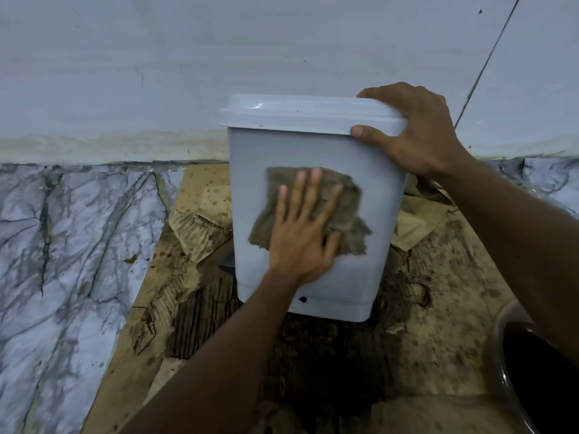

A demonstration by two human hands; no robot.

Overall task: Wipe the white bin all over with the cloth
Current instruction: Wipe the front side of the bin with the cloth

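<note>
White rectangular plastic bin [263, 189], lidded, is standing on stained brown cardboard [438, 355] against the wall. Left hand [300, 242] is pressing a ragged grey-brown cloth [347, 198] flat-fingered onto its front. Right hand [419, 136] is gripping the lid's [297, 115] corner. Dark vessel [539, 364], possibly a bucket, is sitting far right.

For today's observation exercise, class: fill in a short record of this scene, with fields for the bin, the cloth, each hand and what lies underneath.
bin: white, upright, lid on
cloth: grey-brown, spread on the bin's front
left hand: flat, fingers straight, presses the cloth
right hand: grips the lid's right corner
underneath: stained cardboard
behind: pale wall
</note>
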